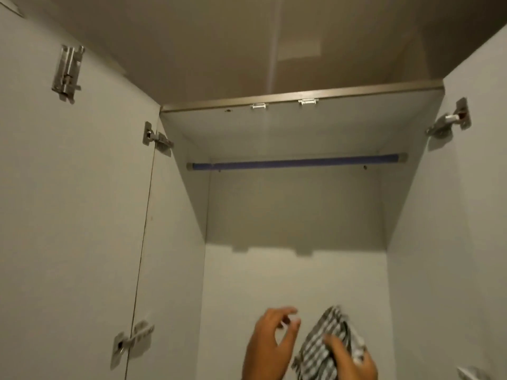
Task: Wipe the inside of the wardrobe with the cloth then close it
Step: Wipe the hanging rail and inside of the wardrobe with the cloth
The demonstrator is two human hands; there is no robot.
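I look up into an open white wardrobe [296, 270] with both doors swung out. At the bottom middle my right hand [349, 360] grips a bunched grey-and-white checked cloth [326, 344] in front of the back panel. My left hand [270, 344] is just left of the cloth, fingers spread and curled, holding nothing and slightly blurred. A blue hanging rail [296, 162] spans the inside near the top.
The left door [68, 201] carries a metal bolt latch [67, 72] and hinges [157, 139] [131, 341]. The right door [466, 215] has a hinge [450, 120]. Two small catches [282, 104] sit under the top edge; the ceiling is above.
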